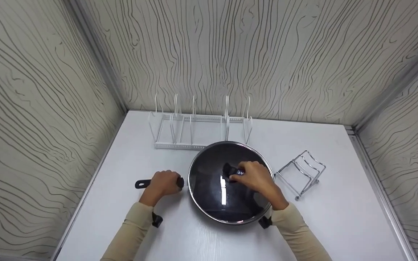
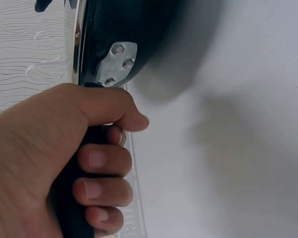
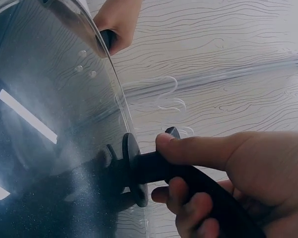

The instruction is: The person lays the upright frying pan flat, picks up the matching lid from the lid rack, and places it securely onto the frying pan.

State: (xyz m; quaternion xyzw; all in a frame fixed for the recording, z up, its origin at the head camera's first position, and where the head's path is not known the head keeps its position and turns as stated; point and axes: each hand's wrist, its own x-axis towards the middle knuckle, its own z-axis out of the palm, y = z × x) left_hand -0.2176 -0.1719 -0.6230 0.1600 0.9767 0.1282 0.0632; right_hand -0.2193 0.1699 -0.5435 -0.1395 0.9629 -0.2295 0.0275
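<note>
A dark, deep frying pan (image 2: 144,29) is covered by a round glass lid (image 1: 209,197) with a shiny metal rim. My left hand (image 1: 164,182) grips the pan's black handle (image 1: 142,184), fingers curled round it; the looped handle end sticks out to the left. In the left wrist view a riveted metal bracket (image 2: 117,64) joins handle to pan. My right hand (image 1: 255,176) holds the lid's black knob (image 3: 151,166), with the thumb on top and fingers curled below. The lid sits on the pan's rim. The pan's underside is hidden from the head view.
Behind the pan stands a white wire rack (image 1: 180,146) with upright loops, partly covered by the lid in the head view. A small chrome wire stand (image 1: 305,170) is to the right. Wood-patterned panels (image 1: 209,54) enclose the white table (image 1: 118,159) at back and sides.
</note>
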